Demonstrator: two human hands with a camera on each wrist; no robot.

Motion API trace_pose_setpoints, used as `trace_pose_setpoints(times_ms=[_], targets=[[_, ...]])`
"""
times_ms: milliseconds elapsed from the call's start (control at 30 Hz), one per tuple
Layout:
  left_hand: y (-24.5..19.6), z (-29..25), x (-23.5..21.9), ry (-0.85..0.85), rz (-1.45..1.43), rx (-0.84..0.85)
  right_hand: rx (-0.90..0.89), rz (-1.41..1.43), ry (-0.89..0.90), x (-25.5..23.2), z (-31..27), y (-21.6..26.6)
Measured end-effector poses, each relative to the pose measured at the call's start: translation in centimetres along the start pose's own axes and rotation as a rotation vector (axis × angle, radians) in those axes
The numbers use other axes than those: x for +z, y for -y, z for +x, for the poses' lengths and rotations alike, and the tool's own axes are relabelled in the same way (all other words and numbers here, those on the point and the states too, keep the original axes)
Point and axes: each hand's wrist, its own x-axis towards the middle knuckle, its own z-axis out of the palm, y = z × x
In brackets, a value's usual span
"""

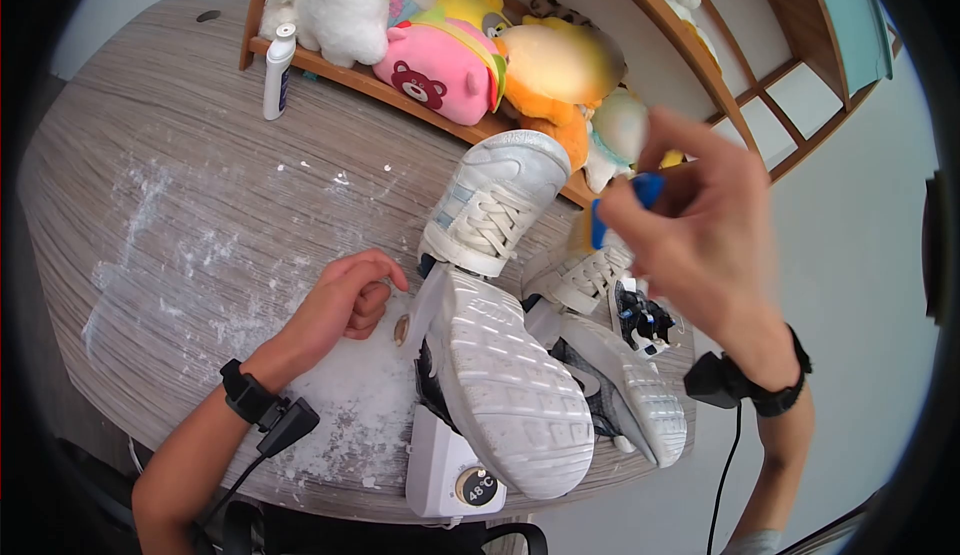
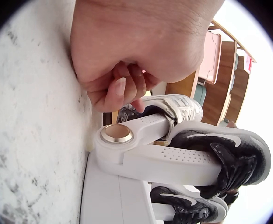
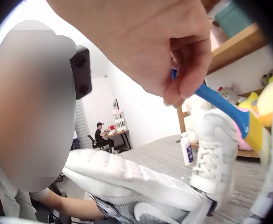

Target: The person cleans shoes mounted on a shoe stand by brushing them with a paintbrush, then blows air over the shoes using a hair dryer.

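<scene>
My right hand [image 1: 705, 225] pinches the blue handle of a brush [image 3: 227, 111] with yellow bristles, held above the white laced shoes at the right of the table. My left hand [image 1: 350, 300], its fingers loosely curled with nothing in them, is beside the shoes, low over the powdery tabletop. A white shoe dryer [image 1: 432, 460] showing 48°C stands at the near edge. On its arms, in the left wrist view, sit black-and-white sneakers [image 2: 239, 149] and a white shoe [image 2: 188, 106]. In the head view, a sneaker sole [image 1: 525, 395] faces me, and a white laced shoe [image 1: 500, 200] stands beyond it.
White powder marks [image 1: 215, 245] cover much of the wood-grain table [image 1: 120, 115]. A white bottle [image 1: 278, 75] stands near the back, before a wooden shelf [image 1: 350, 85] with several plush toys [image 1: 440, 70]. Another person [image 3: 100, 135] sits at a far desk.
</scene>
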Motion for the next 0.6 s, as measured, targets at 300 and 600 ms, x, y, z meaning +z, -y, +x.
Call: trace_pose_setpoints(times_ms=[300, 600], targets=[[-0.3, 0.0, 0.5, -0.021, 0.045, -0.007, 0.063, 0.36, -0.138, -2.2, -2.1, 0.3], [0.9, 0.7, -0.3, -0.095, 0.197, 0.055, 0.037, 0.591, -0.331, -1.2, -2.3, -5.8]])
